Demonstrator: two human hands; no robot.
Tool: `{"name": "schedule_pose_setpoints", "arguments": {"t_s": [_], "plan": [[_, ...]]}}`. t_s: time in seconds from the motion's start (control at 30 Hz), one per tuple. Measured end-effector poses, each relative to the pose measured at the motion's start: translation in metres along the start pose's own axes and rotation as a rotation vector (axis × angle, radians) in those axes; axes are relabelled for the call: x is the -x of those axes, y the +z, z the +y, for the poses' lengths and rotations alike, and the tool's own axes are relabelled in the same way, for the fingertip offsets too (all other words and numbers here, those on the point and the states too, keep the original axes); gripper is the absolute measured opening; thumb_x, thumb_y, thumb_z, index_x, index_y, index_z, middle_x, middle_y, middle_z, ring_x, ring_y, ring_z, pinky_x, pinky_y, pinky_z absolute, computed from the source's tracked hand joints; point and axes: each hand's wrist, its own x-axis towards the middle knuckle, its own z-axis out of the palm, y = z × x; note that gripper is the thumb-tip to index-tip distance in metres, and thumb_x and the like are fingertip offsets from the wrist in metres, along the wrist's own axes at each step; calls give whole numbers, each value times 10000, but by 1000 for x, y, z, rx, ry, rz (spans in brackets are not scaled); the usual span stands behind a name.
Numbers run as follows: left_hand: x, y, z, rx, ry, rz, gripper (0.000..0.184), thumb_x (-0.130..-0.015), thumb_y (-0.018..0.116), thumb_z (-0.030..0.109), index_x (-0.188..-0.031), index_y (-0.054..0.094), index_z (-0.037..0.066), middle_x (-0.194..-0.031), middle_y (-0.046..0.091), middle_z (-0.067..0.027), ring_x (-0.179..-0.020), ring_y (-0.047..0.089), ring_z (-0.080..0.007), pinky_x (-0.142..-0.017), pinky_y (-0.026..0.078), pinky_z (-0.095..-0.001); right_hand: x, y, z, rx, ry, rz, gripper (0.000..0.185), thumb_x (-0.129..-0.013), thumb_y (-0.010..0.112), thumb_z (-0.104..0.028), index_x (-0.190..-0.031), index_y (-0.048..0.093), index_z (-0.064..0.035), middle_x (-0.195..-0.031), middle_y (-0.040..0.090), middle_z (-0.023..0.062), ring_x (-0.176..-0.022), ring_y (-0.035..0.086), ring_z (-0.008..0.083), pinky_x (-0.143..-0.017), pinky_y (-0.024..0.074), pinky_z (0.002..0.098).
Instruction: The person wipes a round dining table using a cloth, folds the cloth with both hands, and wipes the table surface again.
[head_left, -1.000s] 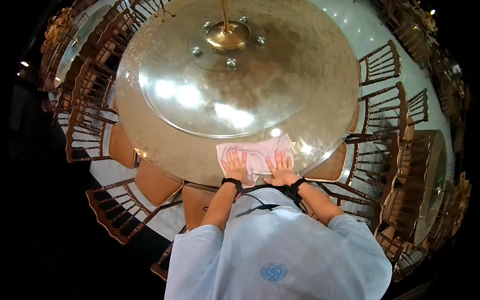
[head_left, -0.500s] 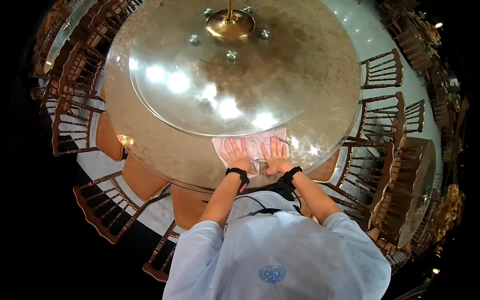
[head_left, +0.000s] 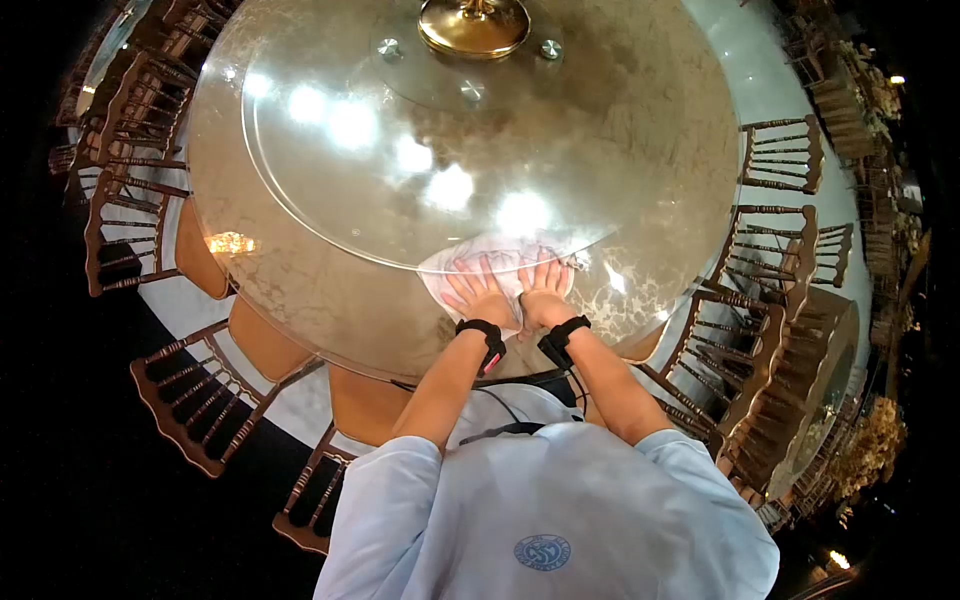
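Note:
A pale pink cloth (head_left: 437, 274) lies on the round table (head_left: 310, 300), partly under the raised edge of the glass turntable (head_left: 350, 190). My left hand (head_left: 482, 298) rests flat on the cloth with its fingers spread. Beside it, close to touching at the thumbs, my right hand (head_left: 545, 290) presses on the cloth's right part, fingers stretched out. The fingertips of both hands reach the turntable's edge and show through the glass. Each wrist wears a black band.
A gold base (head_left: 474, 28) stands on the turntable, with round metal knobs (head_left: 471, 90) around it. Wooden chairs with tan seats (head_left: 262, 340) ring the table at left and right (head_left: 780, 245). Another table (head_left: 830, 390) is at the far right.
Both hands have slid forward with the cloth, from the table's near rim to the turntable's edge, and moved closer together. The view has shifted, so the gold base appears higher.

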Motion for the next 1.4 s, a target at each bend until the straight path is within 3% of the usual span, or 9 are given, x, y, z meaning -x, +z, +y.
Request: {"name": "schedule_pose_setpoints", "arguments": {"t_s": [0.17, 0.33, 0.4, 0.5, 0.73, 0.83, 0.97, 1.03, 1.4], "plan": [[-15, 8, 5, 57, -47, 14, 1347, -591, 795, 362, -1391, -264, 131, -1412, -285, -283, -1310, -216, -488, -997, -80, -661, 4, -15, -5, -84, -4, -48, 1480, -367, 906, -349, -1447, -79, -119, -1437, -165, 324, -1326, -124, 511, -1040, -35, 620], [-18, 1, 11, 4, -137, -27, 1227, -686, 699, 384, -1384, -274, 112, -1407, -304, -276, -1295, -249, -493, -995, -93, -657, 3, -5, -2, -122, -42, 69, 1408, -449, 838, -495, -1448, -85, -132, -1442, -160, 318, -1332, -117, 502, -1038, -52, 613], [-19, -2, 7, 75, -95, -42, 1168, -723, 626, 455, -1383, -270, 101, -1396, -322, -278, -1275, -287, -495, -990, -111, -652, 3, -4, -1, -70, -82, 84, 1247, -601, 740, -518, -1447, -80, -111, -1434, -155, 335, -1320, -98, 533, -1039, -61, 601], [-18, -4, 9, 96, -103, -79, 1143, -728, 589, 476, -1386, -263, 94, -1390, -334, -276, -1260, -317, -492, -989, -118, -647, 4, -3, 4, -121, -117, 124, 1173, -630, 722, -435, -1453, -57, -134, -1445, -133, 324, -1329, -90, 520, -1043, -67, 592], [-39, 17, 2, 116, -114, 30, 1180, -683, 607, 462, -1380, -282, 118, -1375, -366, -266, -1253, -332, -487, -994, -108, -647, -2, 12, 11, -188, -165, 218, 986, -713, 597, -427, -1461, 19, -148, -1465, -90, 297, -1344, -80, 489, -1056, -86, 559], [-40, 13, 1, 156, -89, -48, 1198, -670, 611, 484, -1376, -290, 129, -1368, -377, -264, -1254, -329, -488, -994, -107, -647, -3, 10, 11, -232, -195, 241, 926, -730, 565, -395, -1466, 47, -172, -1484, -76, 261, -1357, -93, 455, -1061, -95, 546], [-50, 26, 1, 119, -135, 56, 1202, -669, 609, 502, -1380, -280, 117, -1368, -372, -272, -1257, -323, -488, -994, -102, -650, -2, 5, 8, -195, -155, 238, 921, -733, 551, -391, -1466, 36, -176, -1482, -96, 259, -1358, -90, 455, -1061, -89, 550], [-51, 27, 0, 107, -126, 67, 1203, -669, 608, 511, -1382, -275, 113, -1369, -368, -276, -1259, -321, -488, -994, -100, -652, -5, 9, 7, -105, -163, 291, 963, -724, 560, -479, -1460, 50, -127, -1464, -80, 305, -1346, -57, 491, -1058, -68, 565], [-23, 37, -43, -44, 179, 266, 1070, -718, 523, 685, -1458, -71, 190, -1457, -240, -222, -1336, -226, -417, -1034, -73, -600, 11, 13, 5, -16, -189, 504, 1155, -567, 734, -548, -1449, 138, -101, -1463, 14, 304, -1341, 58, 496, -1071, 15, 576]]}}
